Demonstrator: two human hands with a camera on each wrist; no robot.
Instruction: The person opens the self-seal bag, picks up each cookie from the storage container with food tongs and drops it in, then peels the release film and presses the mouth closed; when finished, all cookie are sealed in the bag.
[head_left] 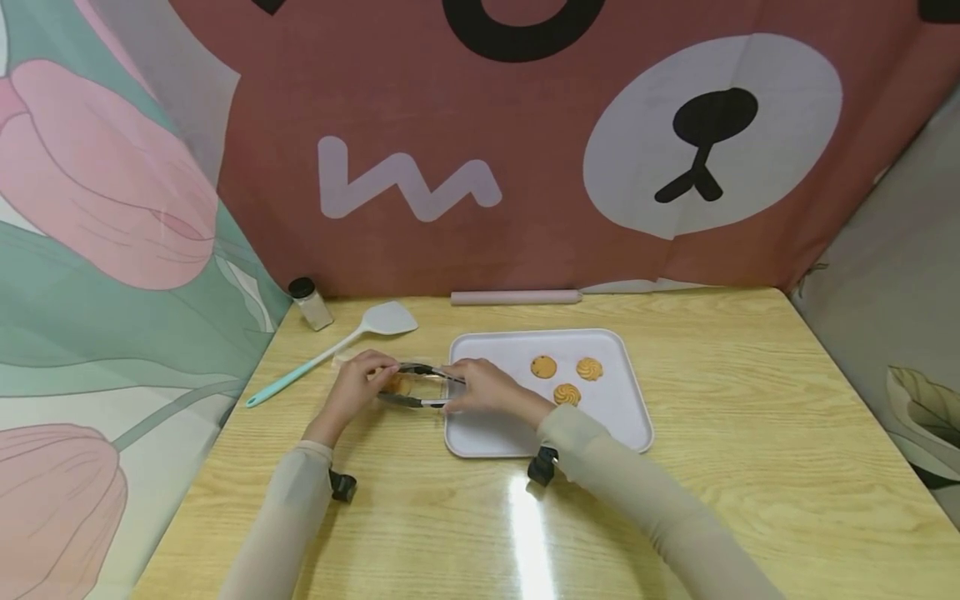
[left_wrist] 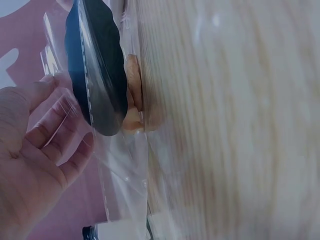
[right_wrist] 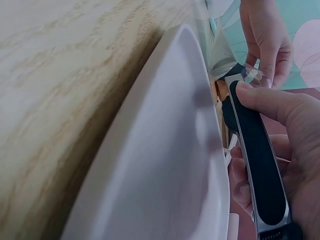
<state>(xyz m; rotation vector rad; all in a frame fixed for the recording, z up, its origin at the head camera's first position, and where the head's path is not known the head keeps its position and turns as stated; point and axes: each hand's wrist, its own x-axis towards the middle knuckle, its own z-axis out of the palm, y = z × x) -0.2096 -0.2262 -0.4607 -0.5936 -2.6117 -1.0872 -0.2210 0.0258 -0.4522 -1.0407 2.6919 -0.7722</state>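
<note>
My left hand [head_left: 358, 385] pinches the edge of a clear plastic bag [left_wrist: 122, 185] between thumb and fingers. Tan cookies [left_wrist: 133, 82] show through the film, low down beside the wood. In my right hand [head_left: 489, 388] is a pair of metal tongs [right_wrist: 257, 160] with black grip panels, the thumb on one arm and fingers round the other. The tongs' scalloped black heads [left_wrist: 102, 70] are spread and reach in at the bag; whether they touch a cookie I cannot tell. Beneath my right hand lies the white tray [head_left: 641, 421], bearing a round cookie [head_left: 543, 367] and two swirled cookies [head_left: 589, 369].
Behind the left hand a spatula [head_left: 388, 318] with a turquoise handle lies slantwise. A black-lidded jar [head_left: 312, 305] stands at the back left corner. Along the table's back edge lies a long pink rod [head_left: 516, 297], close to the printed curtain [head_left: 375, 250].
</note>
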